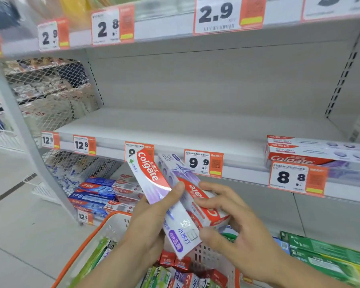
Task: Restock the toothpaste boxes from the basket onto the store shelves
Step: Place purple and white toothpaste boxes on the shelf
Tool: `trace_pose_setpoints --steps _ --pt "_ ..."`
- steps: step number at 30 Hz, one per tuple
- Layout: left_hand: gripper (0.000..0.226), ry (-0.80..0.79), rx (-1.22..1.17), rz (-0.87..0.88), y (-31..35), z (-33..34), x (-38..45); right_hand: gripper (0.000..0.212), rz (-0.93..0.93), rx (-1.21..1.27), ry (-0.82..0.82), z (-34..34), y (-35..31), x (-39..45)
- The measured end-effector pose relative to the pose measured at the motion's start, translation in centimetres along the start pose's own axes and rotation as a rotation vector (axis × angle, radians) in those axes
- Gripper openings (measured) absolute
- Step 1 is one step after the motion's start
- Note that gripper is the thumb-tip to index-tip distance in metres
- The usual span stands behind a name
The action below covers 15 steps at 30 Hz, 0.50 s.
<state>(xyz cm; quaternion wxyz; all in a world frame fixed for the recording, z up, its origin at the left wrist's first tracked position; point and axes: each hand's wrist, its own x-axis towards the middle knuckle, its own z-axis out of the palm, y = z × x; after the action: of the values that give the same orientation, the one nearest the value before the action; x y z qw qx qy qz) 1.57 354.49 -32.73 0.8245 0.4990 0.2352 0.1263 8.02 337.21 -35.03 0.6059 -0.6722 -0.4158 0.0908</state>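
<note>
Two toothpaste boxes (pixel 164 196) held above the basket (pixel 104 229), below the bare shelf (pixel 175 125): left hand (pixel 152 217) gripping one mid-length, right hand (pixel 233 223) curled around the other. Likely light, stiff, glossy and slippery, crushable; best gripped across the long sides.

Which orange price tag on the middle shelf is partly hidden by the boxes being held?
The tag left of the 9.9 tag: the held Colgate box covers its lower part. The 12.8 and 8.8 tags show in full.

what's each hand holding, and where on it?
Left hand grips one Colgate box mid-length; right hand grips a second box at its lower end.
</note>
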Motion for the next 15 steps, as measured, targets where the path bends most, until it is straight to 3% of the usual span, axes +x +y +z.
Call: trace_pose_setpoints --steps 4,6,9,11,13,15 --pt "0.060 -0.009 -0.017 0.070 0.2 0.5 0.3 0.017 -0.060 -0.133 -0.062 -0.8 -0.4 1.0" --pt "0.058 0.011 -0.013 0.098 0.4 0.9 0.4 0.029 -0.050 -0.080 -0.004 -0.9 -0.4 1.4" --pt "0.057 0.022 -0.023 0.115 0.7 1.3 0.6 0.059 0.191 0.100 0.069 -1.7 -0.8 2.6" --pt "0.058 0.003 -0.005 0.124 0.7 1.6 0.6 0.066 0.383 0.184 -0.047 -3.0 -0.9 3.8" --pt "0.059 -0.009 0.029 0.147 0.6 1.9 0.6 0.057 0.501 0.183 -0.235 -4.2 -1.2 4.7" --pt "0.057 -0.010 0.050 0.179 0.4 2.3 0.6 0.044 0.507 0.134 -0.305 -5.2 -1.2 5.1"
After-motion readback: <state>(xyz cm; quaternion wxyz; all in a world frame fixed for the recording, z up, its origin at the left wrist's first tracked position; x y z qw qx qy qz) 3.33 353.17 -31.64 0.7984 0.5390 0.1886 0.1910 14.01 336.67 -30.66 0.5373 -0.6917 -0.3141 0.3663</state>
